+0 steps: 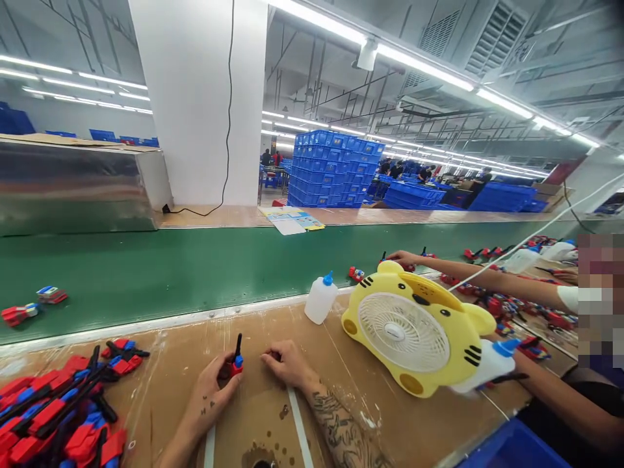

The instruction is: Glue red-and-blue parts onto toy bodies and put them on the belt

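My left hand [213,392] is closed around a small red and blue toy part [237,365] with a black rod standing up from it. The hand rests on the brown work surface, and its fingers hide much of the part. A short gap to the right, my right hand [288,365] lies on the table with its fingers curled in. Whether anything is between those fingers is hidden. Left of my hands is a heap of red, blue and black toy parts [58,416]. A white squeeze bottle [320,300] with a blue nozzle stands upright beyond my right hand.
A yellow animal-faced fan [404,331] stands on the right. Beside it, a co-worker's arm [497,278] reaches to the green conveyor belt [195,266], where several toy parts lie. Another white bottle [480,367] is partly behind the fan. A blue bin [517,448] sits lower right.
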Tool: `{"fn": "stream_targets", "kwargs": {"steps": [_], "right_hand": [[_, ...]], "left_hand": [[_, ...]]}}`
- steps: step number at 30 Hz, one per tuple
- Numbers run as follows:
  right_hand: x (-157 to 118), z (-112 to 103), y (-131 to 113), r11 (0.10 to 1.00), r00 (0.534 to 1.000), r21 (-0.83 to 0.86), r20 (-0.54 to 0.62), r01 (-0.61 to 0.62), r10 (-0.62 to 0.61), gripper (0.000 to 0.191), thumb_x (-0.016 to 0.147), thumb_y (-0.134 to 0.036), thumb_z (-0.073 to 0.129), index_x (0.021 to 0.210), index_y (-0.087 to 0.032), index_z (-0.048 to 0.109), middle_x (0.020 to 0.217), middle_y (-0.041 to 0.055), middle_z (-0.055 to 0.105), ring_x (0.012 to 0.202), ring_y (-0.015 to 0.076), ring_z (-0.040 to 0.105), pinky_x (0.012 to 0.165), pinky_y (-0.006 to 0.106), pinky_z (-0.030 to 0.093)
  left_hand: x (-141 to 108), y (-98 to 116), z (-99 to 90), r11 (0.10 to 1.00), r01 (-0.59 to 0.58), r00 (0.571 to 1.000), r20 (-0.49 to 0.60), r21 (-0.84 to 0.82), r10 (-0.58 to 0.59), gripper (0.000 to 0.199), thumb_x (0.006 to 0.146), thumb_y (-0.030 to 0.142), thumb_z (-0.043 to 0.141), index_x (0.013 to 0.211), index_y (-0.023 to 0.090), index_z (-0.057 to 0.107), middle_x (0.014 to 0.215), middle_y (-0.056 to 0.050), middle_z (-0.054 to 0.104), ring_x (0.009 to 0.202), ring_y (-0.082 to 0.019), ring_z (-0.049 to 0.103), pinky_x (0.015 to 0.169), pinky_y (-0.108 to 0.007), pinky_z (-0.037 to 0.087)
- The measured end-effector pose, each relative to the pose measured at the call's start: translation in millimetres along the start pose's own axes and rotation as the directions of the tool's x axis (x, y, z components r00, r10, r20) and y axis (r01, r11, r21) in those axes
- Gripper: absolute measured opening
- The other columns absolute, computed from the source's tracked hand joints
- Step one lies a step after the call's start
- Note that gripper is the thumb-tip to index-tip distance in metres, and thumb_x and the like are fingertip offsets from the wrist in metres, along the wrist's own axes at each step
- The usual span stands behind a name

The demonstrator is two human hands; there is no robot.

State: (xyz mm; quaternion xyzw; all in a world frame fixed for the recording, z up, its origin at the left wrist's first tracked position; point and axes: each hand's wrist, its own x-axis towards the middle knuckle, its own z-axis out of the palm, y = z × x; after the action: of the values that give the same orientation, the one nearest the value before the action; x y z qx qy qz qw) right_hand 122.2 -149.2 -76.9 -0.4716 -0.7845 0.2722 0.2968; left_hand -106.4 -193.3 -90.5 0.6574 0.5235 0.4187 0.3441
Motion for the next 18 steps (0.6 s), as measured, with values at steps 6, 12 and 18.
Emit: {"fn": "stream_targets", "kwargs": {"steps": [6, 12, 18], "right_hand": [[0.4, 0.1, 0.6, 1.000, 1.000, 0.023, 0.004, 0.000, 0.000, 0.015, 0.084, -0.025, 0.064, 0.080, -0.018, 0.077, 0.061, -0.0011, 0.064, 0.058, 0.0119, 0.052, 0.057, 0.023, 0.035], [1.2, 0.6, 1.0, 0.999, 1.000, 0.032, -0.005, 0.000, 0.001, 0.017, 0.083, -0.025, 0.062, 0.077, -0.017, 0.076, 0.060, -0.0011, 0.063, 0.058, 0.0121, 0.052, 0.057, 0.023, 0.036], [-2.7, 0.9, -3.0, 0.999, 1.000, 0.041, -0.016, -0.001, 0.002, 0.025, 0.085, -0.035, 0.057, 0.070, -0.020, 0.071, 0.057, 0.0001, 0.062, 0.055, 0.0164, 0.053, 0.054, 0.028, 0.039]], "left_hand": [[0.0, -2.4, 0.6, 1.000, 0.014, 0.999, 0.040, -0.019, -0.014, 0.040, 0.084, 0.043, 0.064, 0.115, 0.018, 0.065, 0.107, -0.010, 0.072, 0.093, -0.025, 0.070, 0.086, -0.037, 0.056], [-0.1, -2.1, 1.2, 1.000, 0.015, 1.000, 0.014, 0.004, -0.015, 0.036, 0.082, 0.037, 0.064, 0.113, 0.019, 0.065, 0.100, -0.007, 0.073, 0.087, -0.024, 0.069, 0.082, -0.036, 0.056], [-0.3, 19.2, 3.6, 0.998, 0.003, 0.999, -0.033, -0.059, -0.005, 0.029, 0.081, 0.028, 0.061, 0.108, 0.017, 0.066, 0.095, -0.007, 0.071, 0.081, -0.022, 0.065, 0.077, -0.034, 0.054]]}}
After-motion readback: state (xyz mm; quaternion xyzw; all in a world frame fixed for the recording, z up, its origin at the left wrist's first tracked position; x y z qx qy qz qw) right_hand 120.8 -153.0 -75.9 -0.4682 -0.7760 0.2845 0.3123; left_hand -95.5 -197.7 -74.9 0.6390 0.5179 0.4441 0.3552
